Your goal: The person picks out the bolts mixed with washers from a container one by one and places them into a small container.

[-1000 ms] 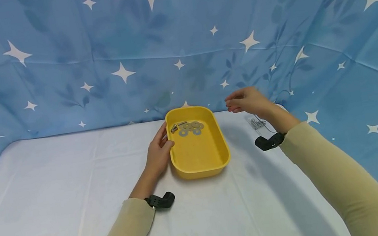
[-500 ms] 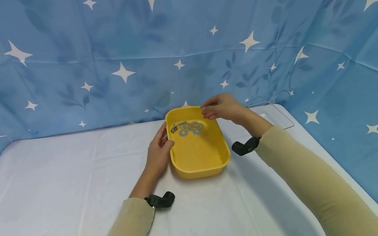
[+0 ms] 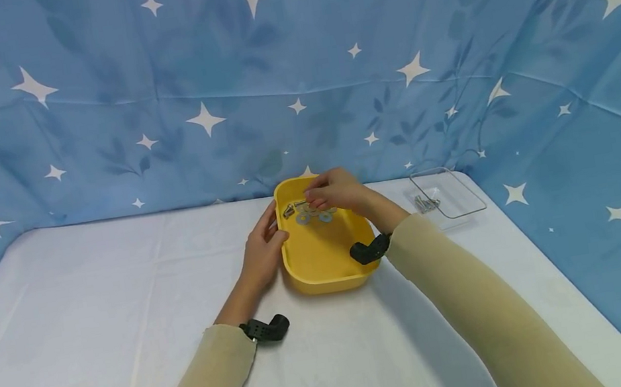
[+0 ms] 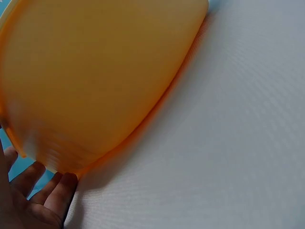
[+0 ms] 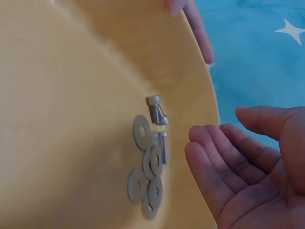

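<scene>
A yellow plastic tray stands on the white cloth. My left hand grips its left wall, thumb over the rim and fingers along the outside; those fingers show against the wall in the left wrist view. Several flat metal washers and a few metal screws lie together at the tray's far end. Over that end hangs my right hand, covering part of the washers in the head view. Its fingers are relaxed, the palm faces the hardware, and nothing is between them and the thumb.
A shallow clear box sits right of the tray near the table's far right corner, with several screws in it. A blue star-patterned curtain rises behind the white-covered table.
My right hand has moved left and down from above the clear box to over the tray's far end, uncovering the box. The left hand has kept its grip on the tray.
</scene>
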Demonstrator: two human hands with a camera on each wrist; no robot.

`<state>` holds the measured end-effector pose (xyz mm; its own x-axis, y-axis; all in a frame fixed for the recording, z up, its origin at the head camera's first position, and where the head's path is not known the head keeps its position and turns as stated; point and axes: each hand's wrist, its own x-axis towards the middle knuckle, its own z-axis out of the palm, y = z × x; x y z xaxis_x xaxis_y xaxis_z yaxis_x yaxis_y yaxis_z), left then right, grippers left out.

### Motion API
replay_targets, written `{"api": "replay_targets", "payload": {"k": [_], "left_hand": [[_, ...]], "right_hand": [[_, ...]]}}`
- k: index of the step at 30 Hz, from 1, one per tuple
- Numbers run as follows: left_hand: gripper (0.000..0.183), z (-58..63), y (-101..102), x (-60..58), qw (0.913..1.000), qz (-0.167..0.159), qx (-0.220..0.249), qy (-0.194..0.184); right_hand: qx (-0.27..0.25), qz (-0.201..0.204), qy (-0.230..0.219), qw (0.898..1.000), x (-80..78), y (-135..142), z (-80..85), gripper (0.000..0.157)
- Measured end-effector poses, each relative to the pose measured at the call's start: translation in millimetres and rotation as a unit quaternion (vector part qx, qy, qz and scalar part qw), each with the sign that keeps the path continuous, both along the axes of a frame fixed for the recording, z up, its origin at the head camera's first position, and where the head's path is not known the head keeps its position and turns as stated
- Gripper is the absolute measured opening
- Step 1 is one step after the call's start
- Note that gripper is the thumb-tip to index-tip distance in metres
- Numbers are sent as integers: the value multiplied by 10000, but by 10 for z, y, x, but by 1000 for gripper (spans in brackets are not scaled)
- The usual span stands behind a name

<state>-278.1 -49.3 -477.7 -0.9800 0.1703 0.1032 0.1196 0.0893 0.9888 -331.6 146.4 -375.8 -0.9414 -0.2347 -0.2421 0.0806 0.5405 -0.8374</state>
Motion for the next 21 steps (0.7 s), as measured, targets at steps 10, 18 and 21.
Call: {"api": "replay_targets", "payload": {"k": [10, 18, 21], "left_hand": [[71, -43, -1, -5, 10000, 10, -4, -69], [70, -19, 14, -9, 9999, -5, -101, -77], [70, -5, -9, -9, 9999, 27, -139, -56]], "right_hand": [[28, -104, -291, 9995, -85, -180, -217, 39], [-337, -339, -285, 9985, -76, -260, -386, 31], [-346, -396, -293, 9982, -69, -291, -383, 31]]}}
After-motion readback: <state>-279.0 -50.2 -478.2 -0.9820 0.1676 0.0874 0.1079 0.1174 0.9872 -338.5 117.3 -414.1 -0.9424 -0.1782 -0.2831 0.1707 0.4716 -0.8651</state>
